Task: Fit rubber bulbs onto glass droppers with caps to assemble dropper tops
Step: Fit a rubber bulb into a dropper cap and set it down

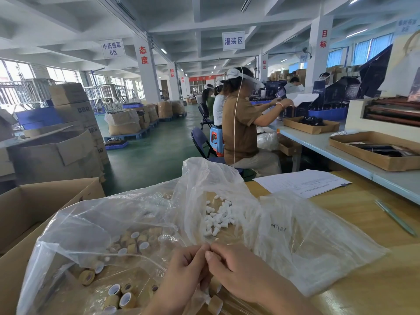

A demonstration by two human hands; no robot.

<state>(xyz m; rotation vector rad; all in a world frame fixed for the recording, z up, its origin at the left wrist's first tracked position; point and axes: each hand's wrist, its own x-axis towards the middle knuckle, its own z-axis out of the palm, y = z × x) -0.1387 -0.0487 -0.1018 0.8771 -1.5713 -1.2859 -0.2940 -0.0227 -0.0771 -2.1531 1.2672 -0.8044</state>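
I am logging, lower centre of frame: left hand [181, 269] and right hand [241, 273] are meeting fingertip to fingertip, fingers curling inward. Anything they are pinching is hiding from me, so I cannot tell the grip. Bulbs [217, 220] are lying heaped inside the bag [318, 258], centre. Caps [130, 243] are sitting under plastic, lower left.
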